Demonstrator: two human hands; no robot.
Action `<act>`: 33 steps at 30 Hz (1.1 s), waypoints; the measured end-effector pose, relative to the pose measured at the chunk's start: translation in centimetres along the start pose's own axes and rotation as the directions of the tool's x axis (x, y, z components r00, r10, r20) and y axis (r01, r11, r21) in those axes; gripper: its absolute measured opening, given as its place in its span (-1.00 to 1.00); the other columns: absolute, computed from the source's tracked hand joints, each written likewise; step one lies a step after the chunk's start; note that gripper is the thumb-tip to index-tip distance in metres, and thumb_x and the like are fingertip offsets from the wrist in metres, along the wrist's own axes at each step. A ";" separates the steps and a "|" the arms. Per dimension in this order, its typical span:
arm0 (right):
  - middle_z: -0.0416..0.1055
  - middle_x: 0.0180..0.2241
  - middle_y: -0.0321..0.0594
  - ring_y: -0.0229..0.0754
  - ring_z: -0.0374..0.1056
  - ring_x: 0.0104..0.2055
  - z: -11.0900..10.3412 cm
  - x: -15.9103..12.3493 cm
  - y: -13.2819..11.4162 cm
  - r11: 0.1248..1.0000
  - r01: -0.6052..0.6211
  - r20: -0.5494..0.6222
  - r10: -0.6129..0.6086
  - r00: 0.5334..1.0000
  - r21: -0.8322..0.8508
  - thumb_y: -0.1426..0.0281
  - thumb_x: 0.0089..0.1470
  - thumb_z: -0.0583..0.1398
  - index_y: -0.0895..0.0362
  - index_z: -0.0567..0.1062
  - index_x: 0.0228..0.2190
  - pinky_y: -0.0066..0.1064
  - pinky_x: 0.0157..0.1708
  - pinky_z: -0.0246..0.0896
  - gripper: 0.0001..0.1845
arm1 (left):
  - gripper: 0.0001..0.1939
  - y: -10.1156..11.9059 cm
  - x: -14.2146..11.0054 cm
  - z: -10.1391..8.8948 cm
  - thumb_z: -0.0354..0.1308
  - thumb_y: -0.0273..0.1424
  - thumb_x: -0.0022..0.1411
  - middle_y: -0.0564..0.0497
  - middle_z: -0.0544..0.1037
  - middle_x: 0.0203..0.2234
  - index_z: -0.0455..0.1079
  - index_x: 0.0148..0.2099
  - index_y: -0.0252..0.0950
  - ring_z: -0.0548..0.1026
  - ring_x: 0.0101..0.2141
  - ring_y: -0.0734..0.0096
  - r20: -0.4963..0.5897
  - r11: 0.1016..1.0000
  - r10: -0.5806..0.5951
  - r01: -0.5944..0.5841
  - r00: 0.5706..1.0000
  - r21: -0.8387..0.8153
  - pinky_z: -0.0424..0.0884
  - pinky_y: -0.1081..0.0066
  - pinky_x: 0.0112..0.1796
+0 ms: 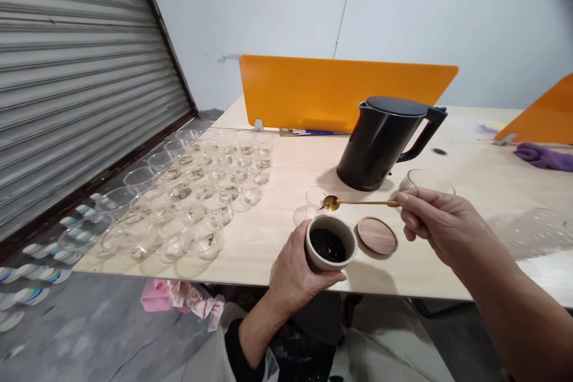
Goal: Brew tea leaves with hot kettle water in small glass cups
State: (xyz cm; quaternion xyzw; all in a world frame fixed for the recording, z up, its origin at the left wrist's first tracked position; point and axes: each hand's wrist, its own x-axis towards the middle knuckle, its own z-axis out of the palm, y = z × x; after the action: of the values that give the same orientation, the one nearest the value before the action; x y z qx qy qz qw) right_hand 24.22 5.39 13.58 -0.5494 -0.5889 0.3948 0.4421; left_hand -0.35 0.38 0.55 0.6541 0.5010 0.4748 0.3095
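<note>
My left hand (298,271) is wrapped round a pale ceramic jar (316,259), tilted a little toward me at the table's front edge. Dark loose tea leaves (328,245) show inside it. Between thumb and fingers, my right hand (436,221) pinches the handle of a small gold spoon (364,203). The spoon's bowl is over a clear plastic cup (316,192) just beyond the jar, with a few dark leaf bits at its tip. A round wooden lid (377,235) lies on the table between my hands.
Many clear cups (197,191) with dark leaf bits crowd the table's left side. A black electric kettle (380,143) stands behind the spoon, near a ribbed glass (425,180). An orange divider (304,92) rises behind; a purple cloth (544,157) lies far right.
</note>
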 end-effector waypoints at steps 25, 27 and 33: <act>0.45 -0.51 -0.25 -0.13 0.36 -0.47 -3.9 -1.0 0.7 0.784 0.201 -0.458 -0.527 0.716 -0.588 0.11 0.31 0.18 0.04 0.60 -0.28 -0.29 -0.39 0.26 -0.68 | 0.01 -0.1 -0.2 0.2 0.55 -0.22 -0.06 -0.14 0.45 0.20 0.14 0.35 -0.16 0.43 0.21 -0.04 -0.003 0.999 -0.032 0.032 0.999 0.012 0.36 -0.01 0.20; 0.50 -0.47 -0.16 -0.07 0.40 -0.43 -6.1 -1.0 1.1 0.633 0.083 -0.414 -0.594 0.690 -0.769 0.14 0.34 0.12 0.05 0.59 -0.29 -0.24 -0.32 0.22 -0.66 | -0.01 -0.2 -0.2 0.3 0.54 -0.23 -0.05 -0.14 0.46 0.20 0.14 0.36 -0.16 0.43 0.20 -0.05 -0.001 1.000 -0.029 0.029 1.000 0.010 0.37 0.00 0.19; 0.52 -0.45 0.03 -0.07 0.32 -0.47 -7.5 1.5 3.8 0.179 -0.263 -0.315 -0.413 0.854 -0.948 0.26 0.40 -0.06 0.19 0.59 -0.23 -0.28 -0.45 -0.18 -0.53 | -0.03 -0.2 -0.3 0.4 0.54 -0.24 -0.03 -0.15 0.45 0.22 0.16 0.35 -0.18 0.41 0.22 -0.05 -0.015 1.000 -0.009 0.009 1.000 -0.008 0.34 -0.01 0.22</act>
State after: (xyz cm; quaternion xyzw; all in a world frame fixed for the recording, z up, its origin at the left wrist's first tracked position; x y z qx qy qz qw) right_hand 32.50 7.02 12.33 -0.7522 -0.5881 -0.2600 0.1442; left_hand -0.10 0.19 0.12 0.6472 0.5043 0.4802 0.3102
